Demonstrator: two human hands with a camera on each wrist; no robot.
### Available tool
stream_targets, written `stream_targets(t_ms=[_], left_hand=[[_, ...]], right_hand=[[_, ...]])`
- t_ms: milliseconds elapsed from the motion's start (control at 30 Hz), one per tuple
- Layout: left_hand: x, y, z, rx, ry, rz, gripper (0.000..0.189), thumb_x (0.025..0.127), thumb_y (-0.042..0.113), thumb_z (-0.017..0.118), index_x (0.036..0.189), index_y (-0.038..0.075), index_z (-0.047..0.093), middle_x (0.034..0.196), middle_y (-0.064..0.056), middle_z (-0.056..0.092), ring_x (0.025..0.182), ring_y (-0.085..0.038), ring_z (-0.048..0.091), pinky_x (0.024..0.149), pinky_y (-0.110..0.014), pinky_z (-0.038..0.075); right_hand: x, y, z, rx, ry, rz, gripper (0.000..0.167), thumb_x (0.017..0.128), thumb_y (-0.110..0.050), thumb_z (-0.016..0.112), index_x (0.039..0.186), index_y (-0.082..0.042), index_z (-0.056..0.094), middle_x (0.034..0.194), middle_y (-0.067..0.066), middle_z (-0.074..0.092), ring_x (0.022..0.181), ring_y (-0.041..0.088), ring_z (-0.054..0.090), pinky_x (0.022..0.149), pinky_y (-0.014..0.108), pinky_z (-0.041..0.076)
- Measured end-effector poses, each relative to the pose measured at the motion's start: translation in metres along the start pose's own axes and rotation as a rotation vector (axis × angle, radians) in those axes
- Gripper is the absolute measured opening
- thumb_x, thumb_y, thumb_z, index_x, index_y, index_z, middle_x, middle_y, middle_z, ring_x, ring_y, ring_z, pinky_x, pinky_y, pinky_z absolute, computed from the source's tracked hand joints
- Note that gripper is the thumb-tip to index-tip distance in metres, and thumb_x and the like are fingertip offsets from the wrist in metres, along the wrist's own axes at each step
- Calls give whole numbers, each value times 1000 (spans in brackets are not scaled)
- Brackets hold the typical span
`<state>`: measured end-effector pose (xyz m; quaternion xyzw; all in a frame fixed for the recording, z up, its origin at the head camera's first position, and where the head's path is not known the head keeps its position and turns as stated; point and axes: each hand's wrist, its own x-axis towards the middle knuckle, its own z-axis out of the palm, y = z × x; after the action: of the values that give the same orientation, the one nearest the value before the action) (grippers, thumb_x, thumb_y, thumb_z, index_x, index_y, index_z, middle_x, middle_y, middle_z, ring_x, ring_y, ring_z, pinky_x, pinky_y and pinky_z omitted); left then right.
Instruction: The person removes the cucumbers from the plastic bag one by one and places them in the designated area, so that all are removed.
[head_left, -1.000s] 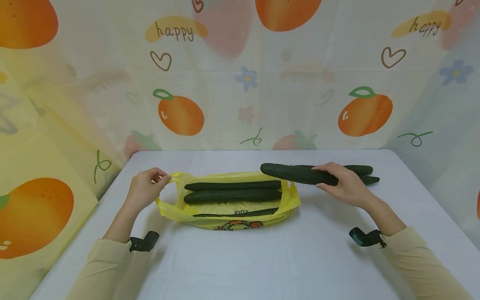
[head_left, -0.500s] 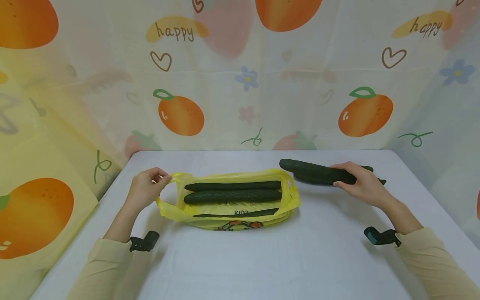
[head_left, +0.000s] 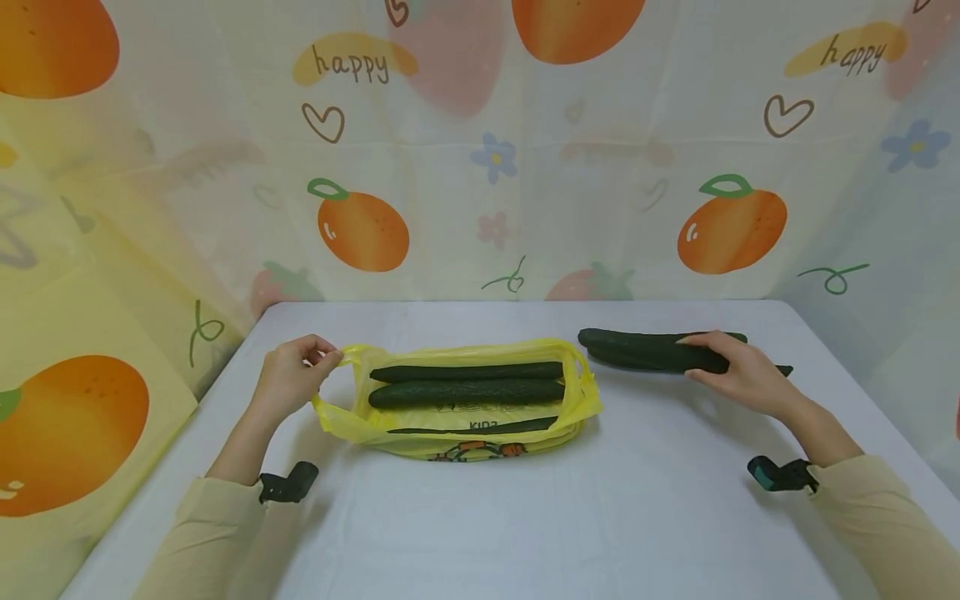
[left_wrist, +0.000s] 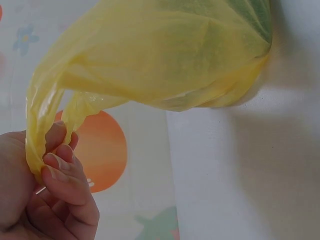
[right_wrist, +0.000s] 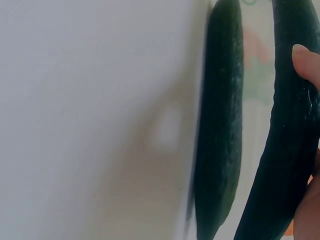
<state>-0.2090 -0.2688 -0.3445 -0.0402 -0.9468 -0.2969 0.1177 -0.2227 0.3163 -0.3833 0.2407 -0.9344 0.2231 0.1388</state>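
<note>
While the left hand [head_left: 288, 377] pinches a handle of the yellow bag [head_left: 457, 421] at its left end, the right hand [head_left: 738, 375] grips a cucumber [head_left: 645, 352] on the white table [head_left: 525, 517], right of the bag, beside another cucumber [right_wrist: 220, 130]. Two cucumbers [head_left: 465, 383] lie in the bag.

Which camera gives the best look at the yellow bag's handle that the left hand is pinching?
The left wrist view: the handle fills the frame, bunched between the left hand fingers. The head view shows the whole yellow bag but the handle only small. The right wrist view shows none of it.
</note>
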Motion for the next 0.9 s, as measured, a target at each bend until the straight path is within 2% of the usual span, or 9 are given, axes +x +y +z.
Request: stream_targets(t_ms=[67, 133, 233, 300, 367, 467, 700, 900], left_hand=[[0, 0, 0, 1, 2, 1, 18, 89, 22, 59, 90, 4, 63, 70, -8, 56, 52, -16, 47, 42, -27, 40], [0, 0, 0, 1, 3, 1, 19, 90, 22, 59, 90, 4, 63, 70, -8, 56, 52, -15, 47, 43, -27, 40], [-1, 0, 0, 2, 3, 1, 19, 89, 22, 59, 89, 4, 63, 70, -8, 56, 52, -15, 47, 42, -26, 40], [-1, 1, 0, 0, 2, 1, 19, 89, 22, 59, 89, 4, 63, 70, -8, 56, 52, -15, 47, 42, -26, 40], [-1, 0, 0, 0, 3, 4, 18, 89, 22, 59, 89, 4, 63, 70, -8, 56, 52, -15, 47, 42, -26, 40], [-1, -1, 0, -1, 4, 4, 18, 90, 22, 59, 89, 5, 63, 70, -8, 56, 52, -16, 47, 42, -27, 40], [0, -1, 0, 5, 7, 7, 19, 90, 23, 59, 89, 5, 63, 70, -7, 56, 52, -15, 46, 42, -26, 40], [1, 0, 0, 8, 11, 12, 19, 89, 23, 59, 89, 5, 63, 69, -7, 55, 51, -15, 46, 42, -26, 40]], right_hand=[[-1, 2, 1, -3, -11, 4, 44, 77, -12, 74, 116, -8, 56, 113, 11, 59, 102, 28, 54, 83, 46, 42], [-2, 4, 2, -3, -18, 4, 44, 76, -11, 74, 116, -8, 57, 112, 11, 59, 102, 29, 54, 83, 48, 42], [-4, 6, 3, -4, -23, -3, 43, 75, -13, 75, 114, -9, 58, 110, 10, 60, 101, 27, 54, 83, 41, 43], [-6, 8, 3, 5, -18, -16, 42, 75, -13, 75, 114, -9, 59, 109, 9, 61, 100, 26, 54, 85, 29, 42], [-7, 10, 4, 10, -11, -35, 42, 75, -13, 76, 113, -9, 60, 108, 8, 62, 99, 25, 54, 84, 18, 38], [-9, 13, 6, 9, -9, -49, 42, 74, -13, 76, 112, -9, 60, 107, 7, 62, 99, 24, 53, 83, 9, 33], [-11, 19, 10, -7, -53, -33, 41, 75, -15, 76, 112, -9, 60, 106, 6, 62, 100, 24, 54, 83, 14, 36], [-13, 22, 10, -19, -54, -49, 40, 74, -14, 77, 111, -10, 61, 103, 4, 62, 97, 24, 56, 80, 19, 39]])
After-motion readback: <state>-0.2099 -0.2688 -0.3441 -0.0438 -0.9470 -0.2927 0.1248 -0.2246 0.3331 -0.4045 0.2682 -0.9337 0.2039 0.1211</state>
